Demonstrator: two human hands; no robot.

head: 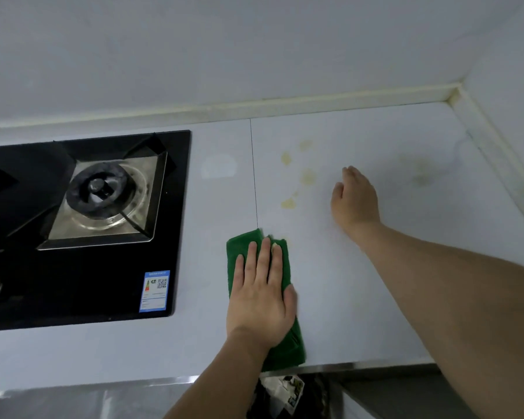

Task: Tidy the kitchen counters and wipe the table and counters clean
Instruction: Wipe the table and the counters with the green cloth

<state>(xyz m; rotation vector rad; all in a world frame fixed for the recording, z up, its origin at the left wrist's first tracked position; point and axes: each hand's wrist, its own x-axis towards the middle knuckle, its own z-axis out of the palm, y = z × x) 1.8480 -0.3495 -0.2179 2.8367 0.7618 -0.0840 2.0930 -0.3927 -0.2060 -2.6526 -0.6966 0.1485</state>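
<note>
So the left hand (259, 294) is spread flat, pressing a folded green cloth (288, 343) onto the white surface (375, 297) near its front edge, just right of the black gas stove (82, 225). Right hand (356, 201) rests loosely open further back, holding nothing. Yellowish stains (307, 176) sit between the cloth and the wall, not yet wiped. My worry: those look dried on, so a light pass could just smear them around, and the cloth's tail hangs over the edge, so it might slip off.

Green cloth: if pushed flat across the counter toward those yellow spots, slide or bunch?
The cloth looks soft and folded, so probably floppy; it may bunch at its free far edge. The left hand lies flat on it, and the counter looks smooth, so it likely slides.
</note>
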